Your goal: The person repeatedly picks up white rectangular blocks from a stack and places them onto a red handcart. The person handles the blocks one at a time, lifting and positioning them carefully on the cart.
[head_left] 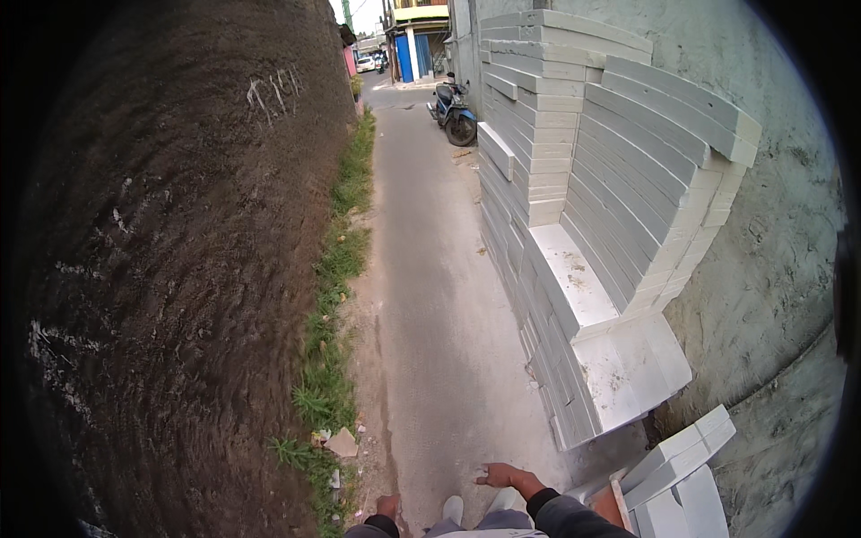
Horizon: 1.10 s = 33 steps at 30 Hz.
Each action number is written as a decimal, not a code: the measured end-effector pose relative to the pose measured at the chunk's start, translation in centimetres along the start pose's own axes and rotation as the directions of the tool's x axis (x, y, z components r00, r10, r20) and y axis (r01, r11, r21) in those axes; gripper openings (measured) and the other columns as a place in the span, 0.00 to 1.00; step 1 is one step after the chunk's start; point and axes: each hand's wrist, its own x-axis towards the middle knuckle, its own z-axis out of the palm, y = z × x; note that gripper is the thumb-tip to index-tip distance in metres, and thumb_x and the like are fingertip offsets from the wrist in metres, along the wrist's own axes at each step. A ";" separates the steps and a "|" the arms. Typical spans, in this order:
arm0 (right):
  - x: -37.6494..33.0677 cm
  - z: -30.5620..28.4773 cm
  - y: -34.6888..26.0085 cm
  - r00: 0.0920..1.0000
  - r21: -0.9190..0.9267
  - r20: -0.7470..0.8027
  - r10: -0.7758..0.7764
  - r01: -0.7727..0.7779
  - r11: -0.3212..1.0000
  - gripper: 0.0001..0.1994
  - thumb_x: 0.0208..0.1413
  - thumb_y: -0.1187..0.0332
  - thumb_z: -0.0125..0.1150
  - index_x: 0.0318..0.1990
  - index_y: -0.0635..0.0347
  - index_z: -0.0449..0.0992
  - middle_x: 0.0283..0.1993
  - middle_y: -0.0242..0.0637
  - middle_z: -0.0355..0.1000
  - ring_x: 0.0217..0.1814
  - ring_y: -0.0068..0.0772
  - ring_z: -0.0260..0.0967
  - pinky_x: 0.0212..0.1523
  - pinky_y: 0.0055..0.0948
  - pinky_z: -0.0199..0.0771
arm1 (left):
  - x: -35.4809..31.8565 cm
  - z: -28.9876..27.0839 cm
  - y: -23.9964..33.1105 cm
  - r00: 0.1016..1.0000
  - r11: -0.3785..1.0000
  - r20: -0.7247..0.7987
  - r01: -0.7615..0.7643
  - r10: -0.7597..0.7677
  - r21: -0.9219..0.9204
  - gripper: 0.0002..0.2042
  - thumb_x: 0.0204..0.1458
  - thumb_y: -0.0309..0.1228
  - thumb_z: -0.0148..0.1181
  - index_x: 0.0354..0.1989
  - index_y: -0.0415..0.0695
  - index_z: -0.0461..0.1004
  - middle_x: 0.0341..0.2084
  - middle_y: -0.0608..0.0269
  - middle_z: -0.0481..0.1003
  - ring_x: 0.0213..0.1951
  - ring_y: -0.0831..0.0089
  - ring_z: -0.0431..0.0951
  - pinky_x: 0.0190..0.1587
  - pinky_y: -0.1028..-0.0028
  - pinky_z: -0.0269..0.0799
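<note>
The person's right hand (504,475) hangs low at the near edge of the view, fingers spread and loose, grasping nothing, out over the grey concrete lane (430,296). The left hand (387,505) shows only as a sliver near the bottom edge; I cannot tell whether it is clenched or slack, though nothing seems to be in it.

Nearest the right hand, just to its right, lie a few loose white lightweight building blocks (677,466), tipped at angles against one another on the ground. Beyond them, along the right side of the lane, rises a tall stack of white rectangular blocks (574,179). It is laid flat in stepped courses and set tight against the rough grey plastered wall (780,224), which likely keeps it steady and leaves the lane open. The lower near steps are bare and dusty on top.

On the left, a dark, weathered wall (179,269) runs alongside, with a strip of green grass (336,296) at its foot. Far down the lane a blue scooter (453,112) is parked by the stack. No containers appear anywhere.
</note>
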 end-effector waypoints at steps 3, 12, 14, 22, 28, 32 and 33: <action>0.6 -1.8 -10.2 0.971 0.008 -0.155 -0.184 0.187 0.982 0.35 0.63 0.43 0.56 0.67 0.62 0.69 0.60 0.61 0.73 0.64 0.62 0.69 0.65 0.46 0.68 | -3.5 13.7 9.4 0.604 0.396 0.596 -0.797 0.529 0.456 0.20 0.61 0.44 0.55 0.39 0.35 0.80 0.36 0.40 0.81 0.43 0.48 0.82 0.46 0.55 0.75; -7.2 -3.8 -7.3 0.799 0.103 -0.599 0.050 0.015 0.995 0.30 0.63 0.46 0.55 0.62 0.62 0.73 0.58 0.57 0.75 0.61 0.58 0.72 0.63 0.45 0.70 | -9.6 16.3 18.2 0.249 0.391 0.845 -0.919 0.474 0.052 0.25 0.63 0.50 0.56 0.54 0.38 0.77 0.50 0.42 0.79 0.55 0.49 0.77 0.59 0.56 0.69; -10.6 -0.4 -1.4 0.765 0.220 -0.576 0.289 -0.196 0.956 0.31 0.62 0.45 0.56 0.62 0.61 0.74 0.57 0.55 0.77 0.60 0.57 0.74 0.62 0.44 0.71 | -4.5 11.8 14.0 0.459 0.490 0.807 -0.835 0.371 0.250 0.26 0.61 0.51 0.56 0.51 0.38 0.79 0.50 0.41 0.79 0.54 0.45 0.77 0.58 0.54 0.70; -32.9 29.0 18.2 0.189 0.760 -0.343 0.920 -0.520 0.390 0.24 0.56 0.54 0.59 0.45 0.72 0.81 0.45 0.61 0.80 0.48 0.60 0.79 0.52 0.47 0.77 | 4.4 -4.0 2.9 0.954 0.700 0.293 -0.247 0.057 0.670 0.14 0.59 0.42 0.57 0.42 0.47 0.81 0.33 0.47 0.81 0.37 0.48 0.83 0.41 0.54 0.77; -34.8 38.2 11.1 0.302 0.776 -0.164 0.939 -0.548 0.312 0.22 0.57 0.54 0.59 0.43 0.70 0.81 0.43 0.59 0.80 0.45 0.59 0.79 0.48 0.47 0.78 | 3.6 -1.7 3.4 0.969 0.870 0.225 -0.025 -0.099 0.492 0.17 0.60 0.40 0.59 0.48 0.40 0.78 0.38 0.49 0.81 0.39 0.52 0.83 0.41 0.56 0.78; -30.1 39.1 8.7 0.491 0.623 -0.301 0.818 -0.548 0.558 0.22 0.58 0.54 0.59 0.41 0.69 0.81 0.42 0.58 0.80 0.43 0.58 0.79 0.46 0.47 0.78 | 2.5 1.4 4.4 0.964 0.955 0.259 -0.018 -0.062 0.296 0.19 0.61 0.39 0.60 0.51 0.35 0.76 0.41 0.51 0.81 0.41 0.55 0.83 0.41 0.57 0.79; -28.9 38.6 8.7 0.541 0.530 -0.372 0.755 -0.544 0.651 0.21 0.58 0.54 0.59 0.41 0.69 0.81 0.42 0.57 0.80 0.42 0.58 0.79 0.45 0.47 0.78 | 2.1 2.4 5.0 0.952 0.955 0.305 -0.065 -0.028 0.291 0.20 0.61 0.39 0.60 0.52 0.34 0.76 0.42 0.51 0.81 0.41 0.55 0.83 0.41 0.58 0.79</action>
